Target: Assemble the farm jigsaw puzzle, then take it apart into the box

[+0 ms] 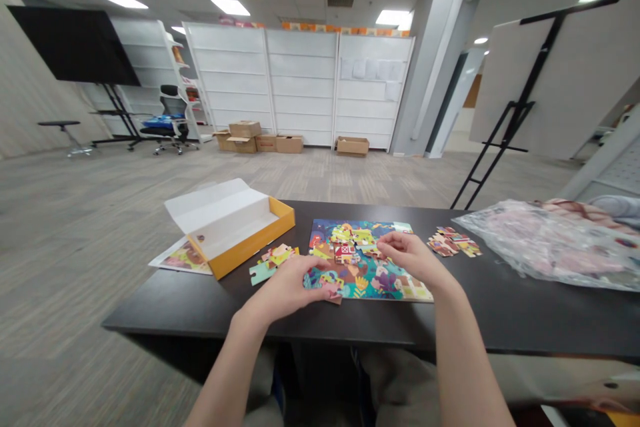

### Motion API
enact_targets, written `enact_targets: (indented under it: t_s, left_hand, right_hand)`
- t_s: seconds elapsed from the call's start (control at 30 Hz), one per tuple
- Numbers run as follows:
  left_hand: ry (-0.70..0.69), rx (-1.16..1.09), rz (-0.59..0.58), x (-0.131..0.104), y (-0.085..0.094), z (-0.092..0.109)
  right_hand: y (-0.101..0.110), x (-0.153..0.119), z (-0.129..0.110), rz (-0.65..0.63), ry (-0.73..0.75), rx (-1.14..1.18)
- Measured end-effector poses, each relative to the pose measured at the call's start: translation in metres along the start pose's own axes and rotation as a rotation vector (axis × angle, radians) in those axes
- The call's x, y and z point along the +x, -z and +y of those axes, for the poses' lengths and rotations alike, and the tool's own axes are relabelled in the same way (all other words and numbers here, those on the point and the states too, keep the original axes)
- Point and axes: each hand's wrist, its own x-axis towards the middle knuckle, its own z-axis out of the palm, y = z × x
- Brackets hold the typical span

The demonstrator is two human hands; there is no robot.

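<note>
A colorful jigsaw puzzle board (387,267) lies flat on the dark table, with loose yellow-green puzzle pieces (360,235) and a piece with a red barn (344,253) on top of it. Over the board's left side is my left hand (287,283), its thumb and fingers apart and curved above a pinkish puzzle piece (333,283). My right hand (413,257) hovers at the board's middle right with fingers curled together. Whatever its fingertips may pinch is too small or hidden to make out.
An open yellow box (255,240) with a white lining stands at the left, near a pile of puzzle pieces (275,259). More puzzle pieces (453,241) lie right of the board. A clear plastic bag (560,240) of soft pink items covers the table's right part.
</note>
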Motion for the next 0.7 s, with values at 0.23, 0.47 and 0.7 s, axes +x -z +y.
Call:
enact_targets:
  t_s: [0.23, 0.47, 0.7]
  left_hand:
    - [-0.009, 0.178, -0.051, -0.001, -0.006, 0.002]
    - [-0.016, 0.232, -0.051, 0.005, -0.009, 0.006]
    - [-0.045, 0.186, -0.061, 0.006, -0.011, 0.005]
  right_hand:
    - [0.003, 0.014, 0.022, 0.378, -0.090, -0.348]
    - [-0.005, 0.019, 0.041, 0.331, -0.073, -0.700]
    - [-0.020, 0.024, 0.039, 0.123, 0.047, -0.786]
